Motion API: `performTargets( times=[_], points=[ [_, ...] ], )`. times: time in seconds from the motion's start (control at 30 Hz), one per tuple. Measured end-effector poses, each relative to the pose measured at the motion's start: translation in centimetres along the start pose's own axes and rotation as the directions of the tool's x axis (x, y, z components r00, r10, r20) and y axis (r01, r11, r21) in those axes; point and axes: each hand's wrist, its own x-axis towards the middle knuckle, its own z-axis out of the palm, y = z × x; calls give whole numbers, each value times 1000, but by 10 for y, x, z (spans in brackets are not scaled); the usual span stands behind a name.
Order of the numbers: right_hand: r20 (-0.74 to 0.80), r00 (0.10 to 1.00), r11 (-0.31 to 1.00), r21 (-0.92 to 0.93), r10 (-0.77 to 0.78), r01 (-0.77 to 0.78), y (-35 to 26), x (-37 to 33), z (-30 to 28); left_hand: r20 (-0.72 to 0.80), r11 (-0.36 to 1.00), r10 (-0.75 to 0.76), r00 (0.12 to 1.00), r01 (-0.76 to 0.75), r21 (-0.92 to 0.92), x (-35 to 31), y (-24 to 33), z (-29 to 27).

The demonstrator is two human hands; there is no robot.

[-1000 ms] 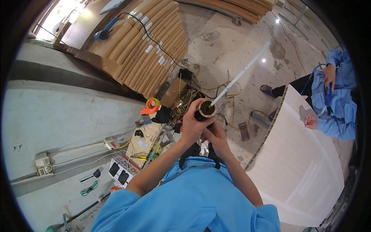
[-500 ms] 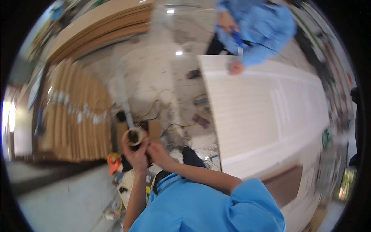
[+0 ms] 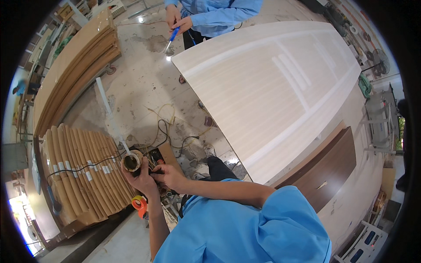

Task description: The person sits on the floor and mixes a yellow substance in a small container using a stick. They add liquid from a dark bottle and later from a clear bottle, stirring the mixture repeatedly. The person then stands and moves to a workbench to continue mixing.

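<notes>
My left hand (image 3: 142, 179) is wrapped round a round, hollow thing with a tan rim (image 3: 132, 161). Its inside looks dark and yellowish; whether it is a roll or a cup I cannot tell. My right hand (image 3: 170, 178) is close beside it on the right, thumb and fingers pinched together. What the pinch holds, if anything, is too small to make out. A long pale strip (image 3: 109, 114) runs away from just behind the round thing. Below my left hand lies an orange tape dispenser (image 3: 140, 206).
A large pale panel (image 3: 263, 101) lies on my right, with dark brown boards (image 3: 322, 171) near it. Wrapped brown bundles (image 3: 83, 171) and stacked boards (image 3: 79, 74) stand left. Cables (image 3: 164, 127) cross the floor. Across the panel, a person's hands (image 3: 180, 22) hold a blue-handled tool (image 3: 173, 35).
The view has swung right and sharpened. My right hand's fingers have come into a clear pinch; my left keeps its hold. The other person's two hands have come together at the blue-handled tool.
</notes>
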Motion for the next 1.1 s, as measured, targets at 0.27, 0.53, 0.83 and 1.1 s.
performTargets(
  times=[0.27,0.53,0.83,1.1],
  points=[
    [-35,994,968,-234,-108,97,-33,1,-22,52,996,-42,998,45,-73,7,11,42],
    [-48,999,904,-428,-19,-3,-73,-2,-28,77,976,-93,993,106,-188,17,9,64],
    [-29,979,974,-111,-204,199,-103,1,-30,48,997,-69,996,70,-27,38,11,95],
    [-140,987,920,-391,-81,20,-124,-1,-55,88,991,-98,991,105,-82,45,20,113]
  ],
)
